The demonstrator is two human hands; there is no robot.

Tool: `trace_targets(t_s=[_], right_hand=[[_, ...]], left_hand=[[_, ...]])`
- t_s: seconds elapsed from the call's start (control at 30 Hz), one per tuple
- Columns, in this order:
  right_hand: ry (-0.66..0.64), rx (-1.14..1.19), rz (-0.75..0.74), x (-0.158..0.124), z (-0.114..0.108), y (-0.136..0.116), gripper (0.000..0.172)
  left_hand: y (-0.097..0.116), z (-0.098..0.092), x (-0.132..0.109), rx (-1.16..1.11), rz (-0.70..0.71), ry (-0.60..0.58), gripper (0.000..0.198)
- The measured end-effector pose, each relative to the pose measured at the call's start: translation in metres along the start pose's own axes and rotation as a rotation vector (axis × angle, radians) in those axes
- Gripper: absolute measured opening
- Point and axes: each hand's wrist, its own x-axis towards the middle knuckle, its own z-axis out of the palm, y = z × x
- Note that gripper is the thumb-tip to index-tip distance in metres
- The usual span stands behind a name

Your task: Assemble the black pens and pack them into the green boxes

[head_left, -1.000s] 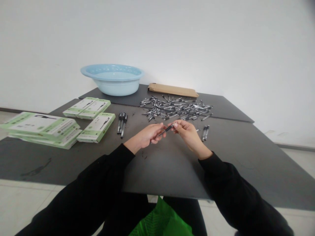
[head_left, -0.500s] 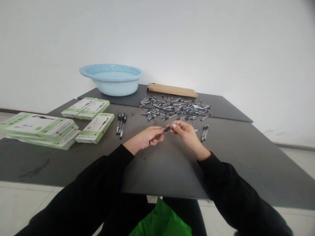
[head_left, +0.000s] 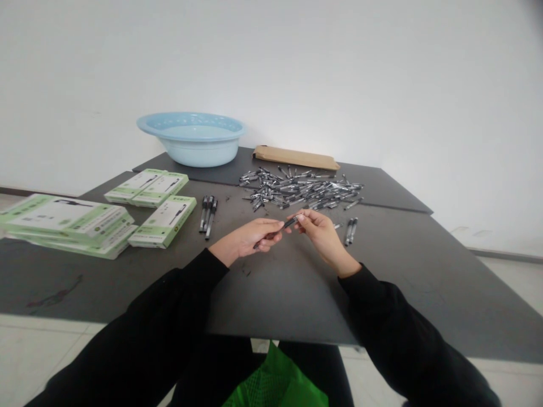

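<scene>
Both hands meet over the middle of the dark table (head_left: 297,294) and share one black pen (head_left: 283,228). My left hand (head_left: 250,237) is curled round its lower barrel. My right hand (head_left: 318,229) pinches the upper end between thumb and fingers. Just beyond the hands lies a wide heap of loose pens (head_left: 299,189). Two pens (head_left: 350,230) lie side by side right of my right hand. Three pens (head_left: 207,210) lie together left of my left hand.
Green and white boxes (head_left: 163,220) sit on the left, with a stack of larger ones (head_left: 68,223) at the table's left edge. A light blue basin (head_left: 193,138) and a brown envelope (head_left: 297,157) stand at the back. A green bag (head_left: 280,384) shows below the front edge.
The hands and the pen have stayed together with only slight finger movement. The view has shifted a little, so everything sits slightly lower and left.
</scene>
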Motion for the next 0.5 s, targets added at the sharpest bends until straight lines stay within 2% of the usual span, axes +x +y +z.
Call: trace_targets(t_s=[0.07, 0.23, 0.4, 0.47, 0.5], right_hand=[[0.007, 0.01, 0.002, 0.0003, 0.0, 0.0006, 0.033], [0.043, 0.015, 0.006, 0.0008, -0.0005, 0.0029, 0.032], [0.049, -0.001, 0.006, 0.0016, -0.0017, 0.0053, 0.034], [0.053, -0.01, 0.003, 0.0016, -0.0016, 0.0055, 0.035], [0.054, -0.012, 0.003, 0.0015, -0.0014, 0.0053, 0.035]], left_hand=[[0.0007, 0.0003, 0.0003, 0.005, 0.024, 0.054, 0.022], [0.0026, 0.0004, 0.0001, -0.048, -0.118, -0.02, 0.039], [0.0012, 0.0015, 0.0018, 0.062, 0.012, 0.171, 0.026], [0.0015, 0.0022, 0.0022, 0.079, -0.01, 0.218, 0.028], [0.0017, 0.0025, 0.0022, 0.069, -0.051, 0.201, 0.031]])
